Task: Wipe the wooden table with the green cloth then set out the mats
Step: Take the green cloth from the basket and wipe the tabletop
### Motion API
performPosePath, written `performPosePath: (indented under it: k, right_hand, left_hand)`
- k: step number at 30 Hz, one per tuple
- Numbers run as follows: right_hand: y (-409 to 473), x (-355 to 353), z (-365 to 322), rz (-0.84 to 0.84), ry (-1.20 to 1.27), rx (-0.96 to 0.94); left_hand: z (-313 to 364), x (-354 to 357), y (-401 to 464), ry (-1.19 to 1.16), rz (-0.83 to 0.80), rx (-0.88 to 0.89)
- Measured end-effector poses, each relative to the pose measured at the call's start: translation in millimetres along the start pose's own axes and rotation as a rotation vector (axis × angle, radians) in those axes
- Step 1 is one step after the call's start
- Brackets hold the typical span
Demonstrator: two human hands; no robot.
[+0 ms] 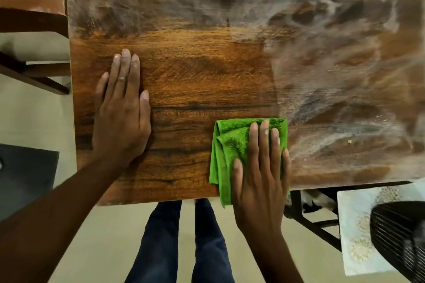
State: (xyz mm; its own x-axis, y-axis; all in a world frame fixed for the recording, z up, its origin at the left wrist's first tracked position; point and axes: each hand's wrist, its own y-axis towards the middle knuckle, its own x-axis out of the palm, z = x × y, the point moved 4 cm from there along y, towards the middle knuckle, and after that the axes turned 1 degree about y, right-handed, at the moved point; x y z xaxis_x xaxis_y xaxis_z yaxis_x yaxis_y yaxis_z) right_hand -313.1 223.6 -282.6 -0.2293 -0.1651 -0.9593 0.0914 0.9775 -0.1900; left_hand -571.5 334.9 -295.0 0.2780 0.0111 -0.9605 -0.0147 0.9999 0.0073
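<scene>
Table (195, 76): cloth (226, 145) under fingers (264, 140) (flat).

- No words, numbers, labels, brand names or signs are showing anywhere that can be read.
</scene>
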Motion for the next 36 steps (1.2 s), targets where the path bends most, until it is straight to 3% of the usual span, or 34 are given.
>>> performPosePath:
  k: [11, 20, 24, 27, 31, 36]
  right_hand:
    - [168, -15, -32, 0.19, -0.029, -0.003]
    - [54, -16, 15, 0.039, -0.067, -0.041]
    - [27, -17, 29, -0.016, -0.023, -0.053]
    - [32, -16, 30, -0.027, -0.039, -0.069]
    - [63, -15, 20, -0.009, -0.095, -0.124]
    - [151, -18, -5, 0.072, -0.088, -0.201]
  left_hand:
    - [3, 0, 2, -0.024, 0.006, 0.0]
    - [10, -9, 1, 0.009, 0.002, 0.012]
    - [84, -8, -6, -0.121, 0.047, 0.028]
    - [131, 15, -1, -0.083, -0.019, 0.129]
    - [112, 33, 14, 0.019, -0.066, 0.041]
    - [116, 36, 14, 0.014, -0.035, 0.05]
